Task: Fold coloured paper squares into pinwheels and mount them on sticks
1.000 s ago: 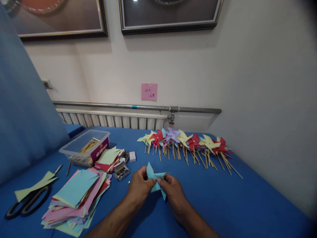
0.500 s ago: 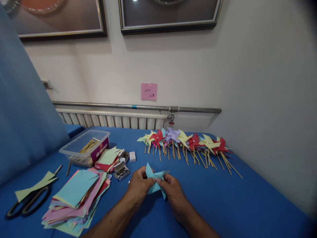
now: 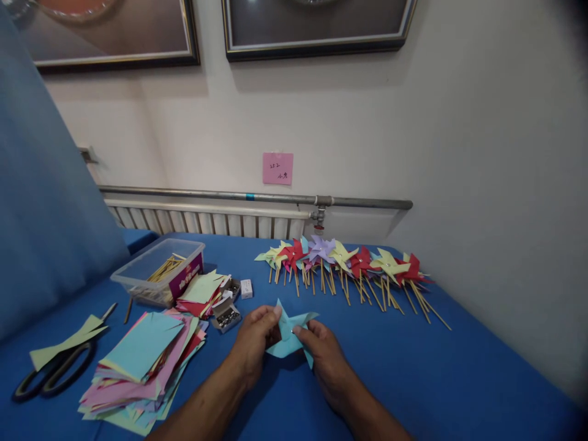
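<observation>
Both my hands hold a light blue paper pinwheel head (image 3: 288,334) just above the blue table (image 3: 459,380), near its front middle. My left hand (image 3: 252,346) pinches its left side, thumb and fingers closed on the paper. My right hand (image 3: 321,355) pinches its right side near the centre. Folded points of the paper stick up and out to the right between my fingers.
A row of several finished pinwheels (image 3: 349,266) on wooden sticks lies at the back. A stack of coloured paper squares (image 3: 142,361) and scissors (image 3: 50,370) lie at left. Behind them are a clear tub of sticks (image 3: 158,272) and small boxes of pins (image 3: 227,315).
The hands have shifted slightly and turned the blue paper; its lower part now lies flatter and lower toward the table.
</observation>
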{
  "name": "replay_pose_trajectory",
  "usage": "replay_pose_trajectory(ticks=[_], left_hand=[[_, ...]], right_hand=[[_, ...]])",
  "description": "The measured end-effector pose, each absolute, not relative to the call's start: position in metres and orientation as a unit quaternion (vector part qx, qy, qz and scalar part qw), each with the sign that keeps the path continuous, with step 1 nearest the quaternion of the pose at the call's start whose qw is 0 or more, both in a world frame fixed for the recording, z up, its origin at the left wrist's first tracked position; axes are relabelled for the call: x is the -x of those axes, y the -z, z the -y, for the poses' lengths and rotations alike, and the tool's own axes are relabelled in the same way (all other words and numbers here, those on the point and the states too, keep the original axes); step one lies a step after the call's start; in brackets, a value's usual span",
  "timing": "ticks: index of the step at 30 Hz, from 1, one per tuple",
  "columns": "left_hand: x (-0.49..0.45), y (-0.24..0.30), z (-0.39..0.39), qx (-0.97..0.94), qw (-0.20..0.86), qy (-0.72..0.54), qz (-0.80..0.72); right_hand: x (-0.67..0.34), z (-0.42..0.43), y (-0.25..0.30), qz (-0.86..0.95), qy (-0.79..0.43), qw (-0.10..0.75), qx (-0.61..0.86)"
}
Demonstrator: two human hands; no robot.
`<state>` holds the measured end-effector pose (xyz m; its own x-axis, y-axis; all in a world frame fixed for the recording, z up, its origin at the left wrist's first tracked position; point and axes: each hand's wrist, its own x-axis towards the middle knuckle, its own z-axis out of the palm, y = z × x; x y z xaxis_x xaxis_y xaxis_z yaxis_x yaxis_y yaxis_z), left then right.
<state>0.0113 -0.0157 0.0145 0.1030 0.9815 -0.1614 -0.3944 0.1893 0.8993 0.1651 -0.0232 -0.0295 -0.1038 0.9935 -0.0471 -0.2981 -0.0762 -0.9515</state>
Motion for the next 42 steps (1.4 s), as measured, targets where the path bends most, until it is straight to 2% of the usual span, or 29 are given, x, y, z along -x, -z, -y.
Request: replay_pose_trajectory(ticks=[11,20,30,34,38,42], left_hand=[[-0.009,-0.005,0.010,-0.367,0.667,-0.517,-0.390],[0.007,-0.015,-0.001,-0.340,0.579,-0.572,-0.471],[-0.005,-0.006,0.005,-0.389,0.653,-0.505,-0.409],[-0.003,-0.009,0.005,-0.399,0.651,-0.510,-0.396],[0.000,-0.013,0.002,-0.400,0.614,-0.527,-0.430],[0.011,-0.025,0.000,-0.439,0.489,-0.582,-0.478]], right_hand=[[-0.162,0.026,0.013,0.408,-0.626,0.524,0.409],[-0.160,0.029,0.006,0.359,-0.628,0.548,0.420],[-0.160,0.026,0.008,0.381,-0.633,0.539,0.403],[-0.161,0.026,0.012,0.371,-0.634,0.547,0.402],[-0.163,0.018,0.025,0.373,-0.620,0.552,0.413],[-0.164,0.007,0.041,0.387,-0.605,0.556,0.419]])
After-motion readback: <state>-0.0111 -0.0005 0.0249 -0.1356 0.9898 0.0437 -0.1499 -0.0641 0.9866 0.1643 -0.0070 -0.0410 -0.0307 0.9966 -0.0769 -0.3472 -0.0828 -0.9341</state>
